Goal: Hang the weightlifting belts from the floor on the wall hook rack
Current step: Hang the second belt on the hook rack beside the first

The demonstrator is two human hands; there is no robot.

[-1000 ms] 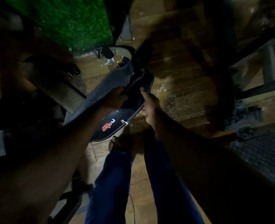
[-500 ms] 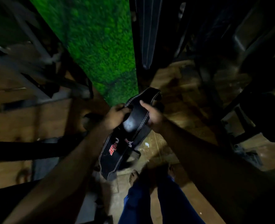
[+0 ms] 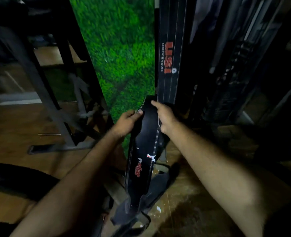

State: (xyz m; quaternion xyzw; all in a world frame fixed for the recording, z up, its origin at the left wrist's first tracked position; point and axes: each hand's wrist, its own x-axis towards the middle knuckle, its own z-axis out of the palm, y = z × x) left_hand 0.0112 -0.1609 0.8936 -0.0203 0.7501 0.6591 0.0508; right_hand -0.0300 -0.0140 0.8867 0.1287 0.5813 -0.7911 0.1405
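Two belts show: one black belt (image 3: 144, 144) gripped near its top by left hand (image 3: 126, 123) and right hand (image 3: 165, 118), one hanging belt (image 3: 169, 53) directly behind, beside green turf panel (image 3: 119, 53); metal frame (image 3: 44, 93) stands left.

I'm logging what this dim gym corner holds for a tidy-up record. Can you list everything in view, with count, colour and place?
held belt: one, black with white stitching and red lettering, centre, gripped near its top end, rest hanging down
hanging belt: one, black with red USI lettering, upright, upper centre, behind the held one
grass panel: one, green, upper centre left
metal frame: one, dark grey, left
dark hanging gear: count unclear, black, upper right
floor: wooden, brown, left and bottom
strap on the floor: black, count unclear, under the held belt
left hand: grips the held belt's left edge
right hand: grips its right edge
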